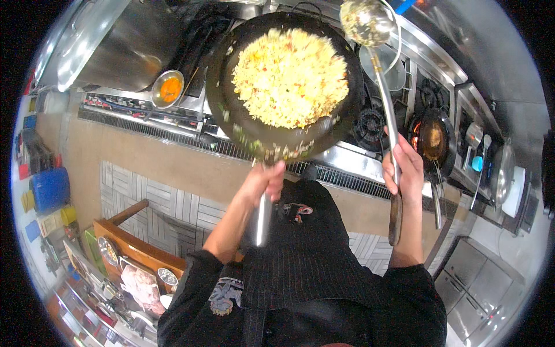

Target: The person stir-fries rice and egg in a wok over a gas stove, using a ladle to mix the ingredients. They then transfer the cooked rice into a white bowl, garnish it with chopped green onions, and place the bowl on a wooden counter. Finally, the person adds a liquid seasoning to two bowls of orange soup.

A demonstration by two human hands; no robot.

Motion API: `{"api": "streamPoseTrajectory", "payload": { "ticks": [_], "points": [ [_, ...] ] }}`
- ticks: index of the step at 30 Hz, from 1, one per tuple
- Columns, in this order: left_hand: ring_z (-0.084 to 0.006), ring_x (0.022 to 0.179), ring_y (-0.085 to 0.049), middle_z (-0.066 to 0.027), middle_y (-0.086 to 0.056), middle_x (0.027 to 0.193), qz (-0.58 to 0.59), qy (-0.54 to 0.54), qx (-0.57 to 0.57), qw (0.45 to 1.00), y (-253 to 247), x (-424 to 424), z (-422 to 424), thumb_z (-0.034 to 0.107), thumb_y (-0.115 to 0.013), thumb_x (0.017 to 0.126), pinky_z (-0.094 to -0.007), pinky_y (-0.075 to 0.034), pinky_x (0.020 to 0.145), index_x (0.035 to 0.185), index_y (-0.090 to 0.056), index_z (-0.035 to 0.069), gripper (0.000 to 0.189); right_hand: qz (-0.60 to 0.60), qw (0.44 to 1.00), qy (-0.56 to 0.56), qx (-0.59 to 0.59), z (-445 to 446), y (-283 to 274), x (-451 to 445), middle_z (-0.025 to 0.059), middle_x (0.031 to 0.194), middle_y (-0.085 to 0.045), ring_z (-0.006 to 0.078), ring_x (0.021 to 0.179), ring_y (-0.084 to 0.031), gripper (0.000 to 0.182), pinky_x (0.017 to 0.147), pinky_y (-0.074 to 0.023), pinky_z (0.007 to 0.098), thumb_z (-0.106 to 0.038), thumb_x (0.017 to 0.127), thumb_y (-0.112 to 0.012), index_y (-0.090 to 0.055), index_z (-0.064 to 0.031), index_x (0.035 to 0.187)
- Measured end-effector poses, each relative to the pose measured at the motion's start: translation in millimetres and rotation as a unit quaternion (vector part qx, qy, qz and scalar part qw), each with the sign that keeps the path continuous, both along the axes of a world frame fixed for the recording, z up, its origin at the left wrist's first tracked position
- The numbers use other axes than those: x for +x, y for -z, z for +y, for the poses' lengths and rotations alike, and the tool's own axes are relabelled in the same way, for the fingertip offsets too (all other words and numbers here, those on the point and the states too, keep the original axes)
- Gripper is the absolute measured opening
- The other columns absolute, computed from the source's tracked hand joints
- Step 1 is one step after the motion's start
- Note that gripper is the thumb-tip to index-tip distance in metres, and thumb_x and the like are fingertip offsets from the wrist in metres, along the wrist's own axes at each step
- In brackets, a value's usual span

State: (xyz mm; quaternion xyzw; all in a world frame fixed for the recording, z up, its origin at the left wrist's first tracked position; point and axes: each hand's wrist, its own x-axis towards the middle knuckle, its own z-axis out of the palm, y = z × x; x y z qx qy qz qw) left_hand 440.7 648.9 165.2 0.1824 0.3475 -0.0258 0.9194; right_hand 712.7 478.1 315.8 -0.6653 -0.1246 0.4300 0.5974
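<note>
My left hand point(265, 182) grips the metal handle of a large dark wok point(234, 126). Fried rice point(290, 80) with small red and green bits fills the middle of the wok and is blurred at its far edge. Chopped green and white pieces cling to the wok's near wall. In my right hand point(405, 167) is a long-handled metal ladle point(368, 26), its handle end of wood; the bowl, smeared with food, is up beyond the wok's right rim, apart from the rice.
A small metal bowl of beaten egg point(170, 90) stands left of the wok, beside a big steel pot point(130, 47). At the right are a gas burner point(370, 126), a lidded-looking metal pot point(377, 67) and a second wok point(433, 139) with liquid above flames. Raw meat point(141, 286) lies on a wooden table behind.
</note>
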Motion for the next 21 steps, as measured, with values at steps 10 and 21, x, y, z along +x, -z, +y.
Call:
{"api": "streamPoseTrajectory", "payload": {
  "ticks": [10,21],
  "points": [
    [-0.0022,0.043,-0.036,0.0086,-0.039,0.058,0.006,-0.042,-0.079,0.996,18,35,7,0.023,-0.059,0.097,-0.0228,-0.035,0.04,0.081,-0.049,0.012,0.022,0.136,0.985,-0.096,-0.037,6,1,-1,0.0051,0.062,-0.052,0.011,0.036,-0.04,0.044,0.028,-0.0292,0.0244,-0.019,0.097,-0.054,-0.048,-0.0026,0.137],
    [-0.0034,0.045,-0.038,0.0082,-0.04,0.059,0.01,-0.051,-0.118,0.992,32,50,16,0.019,-0.051,0.099,-0.0231,-0.037,0.042,0.085,-0.048,0.011,0.017,-0.095,0.91,-0.301,-0.268,62,83,-3,0.0002,0.059,-0.049,0.0072,0.047,-0.045,0.042,0.036,-0.038,0.0292,-0.016,0.097,-0.055,-0.052,-0.0048,0.138]
  ]
}}
